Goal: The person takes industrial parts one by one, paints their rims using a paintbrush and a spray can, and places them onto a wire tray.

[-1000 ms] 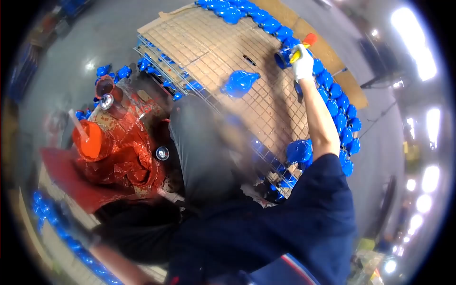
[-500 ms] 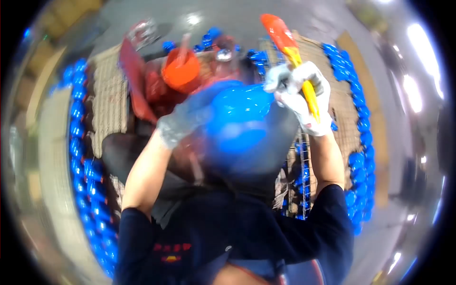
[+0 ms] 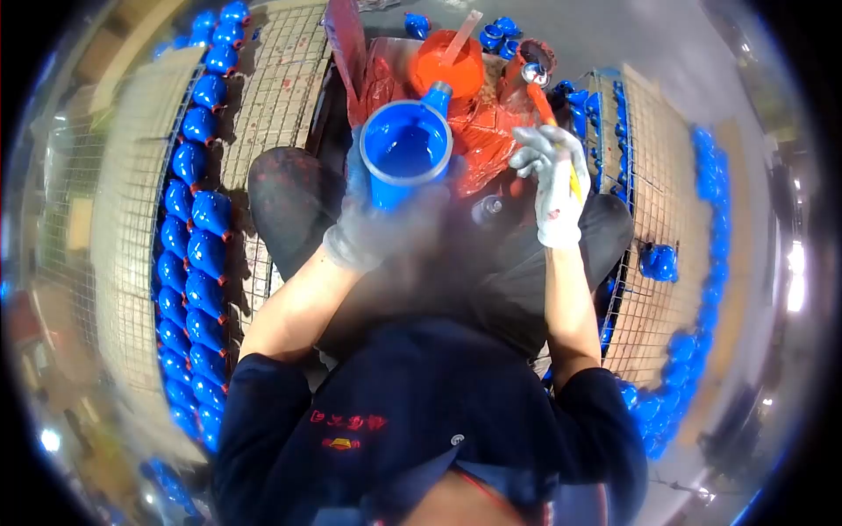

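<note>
A glossy blue hollow casting (image 3: pixel 380 180), with a wide round mouth and a short neck, is tilted so its opening faces up towards me. My left hand (image 3: pixel 364 232), in a pale glove, is closed around its lower left side; some fingers are hidden or blurred. In my gloved right hand (image 3: pixel 558 180) is a paintbrush (image 3: pixel 575 186) with a yellow handle and a red-coated end pointing up and away. The brush is apart from the casting. Just beyond the casting is a red paint pot (image 3: pixel 430 66) with a flat stick (image 3: pixel 462 37) in it.
Red-smeared sheeting (image 3: pixel 478 131) lies around the pot, beside a paint-stained can (image 3: pixel 537 54). Rows of blue castings (image 3: pixel 208 210) line the left rack (image 3: pixel 274 79); more blue castings (image 3: pixel 658 261) sit on the right rack (image 3: pixel 653 175). My bent knees flank the work.
The casting has turned so its round mouth faces me. My right hand with the brush has moved lower in view. The camera's view has shifted, and the picture is sharper.
</note>
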### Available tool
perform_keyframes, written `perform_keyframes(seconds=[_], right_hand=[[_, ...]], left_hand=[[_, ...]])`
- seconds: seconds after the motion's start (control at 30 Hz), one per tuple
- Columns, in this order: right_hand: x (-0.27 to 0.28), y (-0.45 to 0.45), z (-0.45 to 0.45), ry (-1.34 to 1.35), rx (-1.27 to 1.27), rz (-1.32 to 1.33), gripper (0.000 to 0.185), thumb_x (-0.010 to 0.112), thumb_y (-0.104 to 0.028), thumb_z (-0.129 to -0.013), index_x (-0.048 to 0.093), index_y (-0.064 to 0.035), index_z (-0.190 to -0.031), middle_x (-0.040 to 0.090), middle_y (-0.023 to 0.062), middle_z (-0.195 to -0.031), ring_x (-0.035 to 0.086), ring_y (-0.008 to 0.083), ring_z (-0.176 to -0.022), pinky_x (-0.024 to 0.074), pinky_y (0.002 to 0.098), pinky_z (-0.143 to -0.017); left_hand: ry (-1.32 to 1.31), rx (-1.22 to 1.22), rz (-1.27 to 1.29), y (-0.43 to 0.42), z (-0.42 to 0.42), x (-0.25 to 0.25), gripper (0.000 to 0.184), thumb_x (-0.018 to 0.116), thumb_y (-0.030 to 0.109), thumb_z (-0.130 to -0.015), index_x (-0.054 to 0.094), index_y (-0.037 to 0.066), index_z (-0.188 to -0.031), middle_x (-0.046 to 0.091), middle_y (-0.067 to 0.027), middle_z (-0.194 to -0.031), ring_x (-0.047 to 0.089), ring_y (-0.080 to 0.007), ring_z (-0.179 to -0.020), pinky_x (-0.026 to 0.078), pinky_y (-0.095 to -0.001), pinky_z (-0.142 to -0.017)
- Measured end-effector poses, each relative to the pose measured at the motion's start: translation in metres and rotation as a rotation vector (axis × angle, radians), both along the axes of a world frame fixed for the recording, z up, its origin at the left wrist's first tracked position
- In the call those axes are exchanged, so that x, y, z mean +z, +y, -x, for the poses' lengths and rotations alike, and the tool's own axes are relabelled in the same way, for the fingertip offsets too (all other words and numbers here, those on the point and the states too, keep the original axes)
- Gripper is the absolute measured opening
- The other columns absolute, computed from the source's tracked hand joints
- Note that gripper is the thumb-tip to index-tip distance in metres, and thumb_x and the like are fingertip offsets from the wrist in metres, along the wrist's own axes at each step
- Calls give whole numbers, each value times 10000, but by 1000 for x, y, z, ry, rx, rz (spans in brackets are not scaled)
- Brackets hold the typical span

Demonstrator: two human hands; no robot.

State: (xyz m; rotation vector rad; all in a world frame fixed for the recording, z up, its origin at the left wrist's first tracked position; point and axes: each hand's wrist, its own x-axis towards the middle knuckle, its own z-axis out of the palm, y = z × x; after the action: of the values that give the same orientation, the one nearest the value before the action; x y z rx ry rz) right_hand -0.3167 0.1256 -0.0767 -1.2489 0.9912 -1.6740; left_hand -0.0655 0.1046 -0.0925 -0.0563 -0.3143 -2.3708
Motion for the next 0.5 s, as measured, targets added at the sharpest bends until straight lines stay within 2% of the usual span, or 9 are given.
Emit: perform_keyframes(seconds=[0.07,0.17,0.2,0.27,0.3,0.4,0.43,0.47,0.5], right_hand=[[-16,7,1,-27,-82,-50,553,447,-435,-1063,457,14,-1387,695,163,-1059,635,175,-804,485,285,-729],[-36,7,15,-195,-123,-70,668,413,-532,-1046,427,12,-1432,653,119,-961,586,166,-811,466,294,-743],[-35,8,19,-222,-127,-106,818,471,-639,-972,405,17,-1456,602,82,-986,573,163,-898,477,304,-760],[-33,7,26,-229,-152,-69,813,468,-643,-969,426,16,-1443,606,87,-991,574,169,-886,473,315,-761],[-32,8,29,-233,-167,-54,811,467,-645,-968,436,16,-1437,608,90,-994,574,173,-880,471,321,-762],[-8,10,28,-294,-182,-45,575,490,-447,-1031,520,33,-1346,633,106,-974,578,172,-823,465,310,-763],[-3,11,29,-307,-199,-59,509,493,-382,-1045,533,40,-1327,646,112,-967,581,165,-798,463,295,-763],[-5,13,38,-257,-131,3,357,533,-215,-1018,581,39,-1264,676,110,-996,617,149,-820,475,267,-773],[-2,14,43,-170,-218,-14,276,594,-102,-956,634,23,-1198,702,99,-1024,650,130,-843,493,239,-752]], left_hand=[[-223,163,-69,1,-5,-7,998,859,243,-696,315,-47,-1481,443,-287,-1405,626,-273,-933,570,-277,-664],[-39,74,-202,-1,-5,11,913,747,474,-851,326,-44,-1475,449,-293,-1411,634,-301,-953,587,-316,-696],[-116,109,-151,-5,-6,10,897,619,618,-900,339,-6,-1481,475,-285,-1390,636,-316,-966,596,-346,-712],[-314,239,-3,-8,-3,10,882,620,621,-889,344,51,-1504,503,-191,-1407,599,-289,-1133,564,-383,-875],[-426,235,77,-10,-7,13,908,674,576,-855,334,52,-1514,511,-164,-1397,594,-268,-1150,559,-379,-893],[-741,174,354,-11,-20,21,1030,836,444,-752,303,55,-1543,535,-81,-1369,577,-205,-1200,545,-367,-947],[-815,203,428,-11,-20,19,1019,860,426,-728,332,57,-1518,555,-74,-1327,594,-210,-1143,547,-368,-918],[-892,233,501,-11,-20,17,1008,885,409,-705,362,59,-1493,575,-66,-1284,611,-214,-1086,550,-369,-889],[-971,262,572,-12,-19,15,997,909,392,-682,391,61,-1467,595,-59,-1242,629,-218,-1029,553,-370,-860]])
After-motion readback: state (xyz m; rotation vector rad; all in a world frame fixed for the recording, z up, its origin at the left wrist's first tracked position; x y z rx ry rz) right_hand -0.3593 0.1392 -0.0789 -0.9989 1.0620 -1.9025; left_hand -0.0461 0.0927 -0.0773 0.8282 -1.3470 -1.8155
